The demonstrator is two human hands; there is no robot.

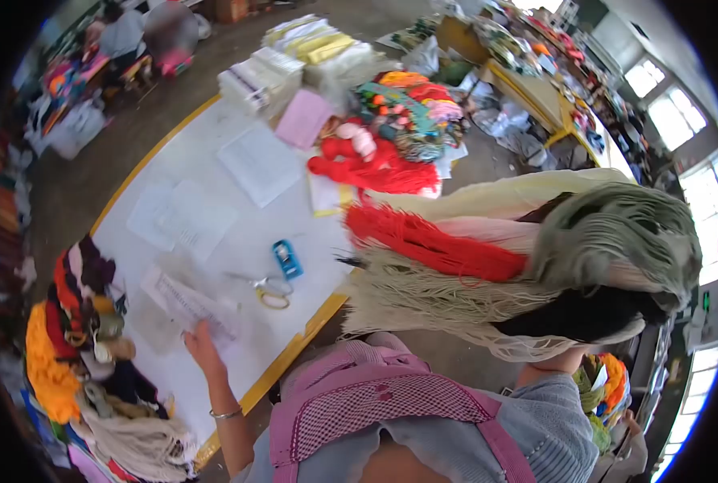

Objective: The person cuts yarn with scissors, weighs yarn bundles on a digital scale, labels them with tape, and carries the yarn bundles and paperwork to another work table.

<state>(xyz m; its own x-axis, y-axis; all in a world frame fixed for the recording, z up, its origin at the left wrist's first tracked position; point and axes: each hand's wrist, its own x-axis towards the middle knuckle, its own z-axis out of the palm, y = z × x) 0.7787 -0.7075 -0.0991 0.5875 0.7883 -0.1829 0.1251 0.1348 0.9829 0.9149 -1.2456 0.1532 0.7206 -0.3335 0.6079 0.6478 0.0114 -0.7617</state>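
Note:
My left hand (203,346) is at the near left of the white table, its fingers closed on the edge of a clear plastic bag (183,299) with printed lettering. A thick load of yarn skeins hangs over my right forearm (553,366): a red skein (435,245), a grey-green skein (616,237), a black skein (584,315) and pale cream strands (423,298). My right hand is hidden by this yarn. Scissors (272,299) with yellowish handles lie on the table between my arms, just below a small blue object (287,259).
The white table (274,354) has a yellow edge. Flat clear bags (258,161), a pink packet (303,118), stacked white packs (258,80) and a heap of coloured yarn (415,113) lie farther back. More skeins (57,362) are piled at left. People (125,36) sit at the far left.

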